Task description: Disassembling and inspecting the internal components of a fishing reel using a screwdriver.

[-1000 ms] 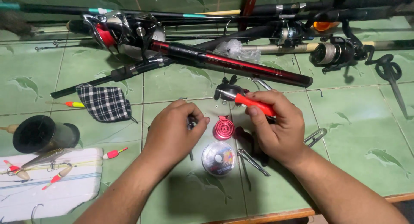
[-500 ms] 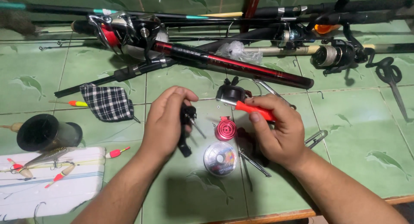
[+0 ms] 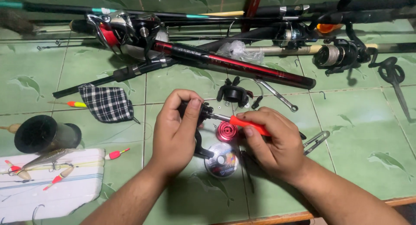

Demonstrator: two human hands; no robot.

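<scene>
Holding the black reel part [image 3: 200, 121] steady is what matters here, I judge: the left hand [image 3: 175, 136] clamps it between thumb and fingers, lifted just above the tiled table [image 3: 355, 134], and the grip should stay firm so the part cannot twist under the tool. To its right, the right hand [image 3: 277, 145] closes its fingers round the orange handle of a screwdriver [image 3: 242, 123], whose metal shaft runs left into the part's side. Keeping that shaft in line with the screw, pressing inward while turning slowly, should stop the tip slipping; the screw itself is too small to make out.

The part is small, dark and matt, with a curved arm hanging down below the left palm toward a line spool [image 3: 222, 160] lying flat on the table. Just beside the shaft, a red ribbed spool [image 3: 226, 130] sits on the tiles between the hands. Farther right, behind the right hand, lie a spanner [image 3: 279, 95] and a black cap [image 3: 234, 94], with rods and a reel [image 3: 338, 56] along the back.
</scene>
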